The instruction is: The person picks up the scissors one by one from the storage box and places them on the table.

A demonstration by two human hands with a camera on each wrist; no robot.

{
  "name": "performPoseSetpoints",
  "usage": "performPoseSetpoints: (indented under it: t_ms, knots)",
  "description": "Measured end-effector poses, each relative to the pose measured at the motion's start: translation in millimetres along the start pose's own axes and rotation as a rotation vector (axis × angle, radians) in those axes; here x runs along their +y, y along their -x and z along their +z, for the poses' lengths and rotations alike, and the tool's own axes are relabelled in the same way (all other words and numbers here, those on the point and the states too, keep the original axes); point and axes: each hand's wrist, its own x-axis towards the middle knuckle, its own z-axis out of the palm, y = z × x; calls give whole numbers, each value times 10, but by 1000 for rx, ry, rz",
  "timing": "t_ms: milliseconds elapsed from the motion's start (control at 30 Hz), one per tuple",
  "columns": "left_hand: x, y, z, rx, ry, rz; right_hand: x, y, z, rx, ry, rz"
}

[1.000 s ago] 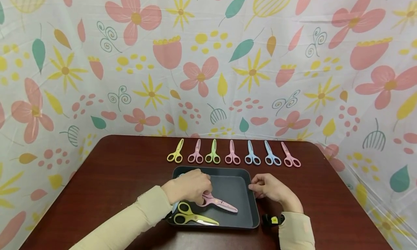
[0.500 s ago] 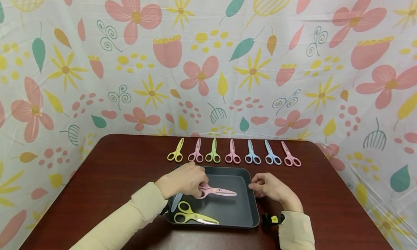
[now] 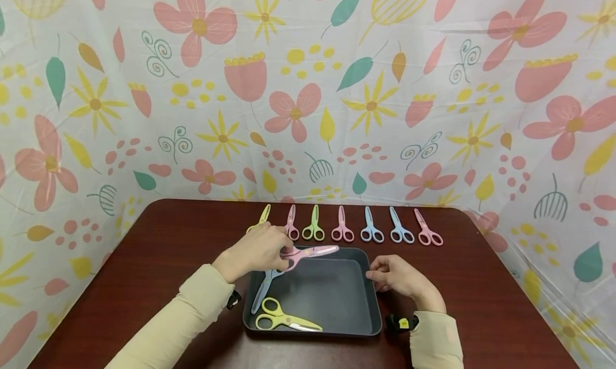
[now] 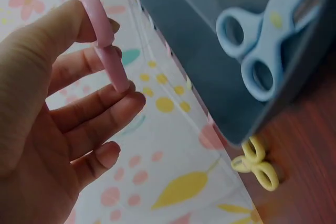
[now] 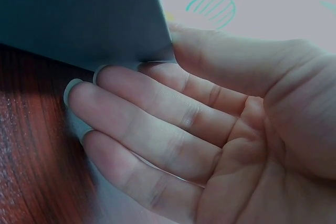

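My left hand (image 3: 255, 251) pinches pink scissors (image 3: 315, 252) by their handle loops over the back left of the dark grey baking tray (image 3: 332, 294). Their blades point right. In the left wrist view, thumb and fingers meet on the pink handles (image 4: 100, 22). Below that hand, blue scissors (image 3: 262, 291) lie along the tray's left side, their loops partly covered in the head view. Yellow scissors (image 3: 289, 318) lie at the tray's front left. My right hand (image 3: 397, 278) grips the tray's right rim, thumb at the top edge and fingers against the outer wall (image 5: 94, 24).
Behind the tray stands a row of scissors: a yellow pair (image 3: 265, 214) and a pink pair (image 3: 291, 216) partly behind my left hand, then green (image 3: 314, 222), pink (image 3: 342, 224), two blue, and pink (image 3: 425, 227) at the right end. A flowered curtain (image 3: 308, 91) hangs behind the table (image 3: 183, 235).
My left hand has carried the pink scissors up and back-left from the middle of the tray, uncovering more of the blue scissors. The right hand stays at the tray's rim.
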Motion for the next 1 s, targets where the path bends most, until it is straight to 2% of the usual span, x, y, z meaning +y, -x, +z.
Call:
performPoseSetpoints:
  t_ms: [200, 400, 567, 800, 1000]
  knots:
    - [-220, 73, -36, 64, 14, -123, -1, -11, -11, 5, 2, 8]
    - [-431, 155, -29, 89, 29, -249, 13, -20, -5, 3, 7, 13]
    - [-589, 214, 5, 101, 69, -368, 5, -11, -6, 7, 2, 14]
    - [-795, 307, 95, 138, 123, -500, -6, 12, -5, -3, -2, 2]
    - [-952, 377, 157, 135, 145, -613, 1, 1, -6, 5, -4, 18]
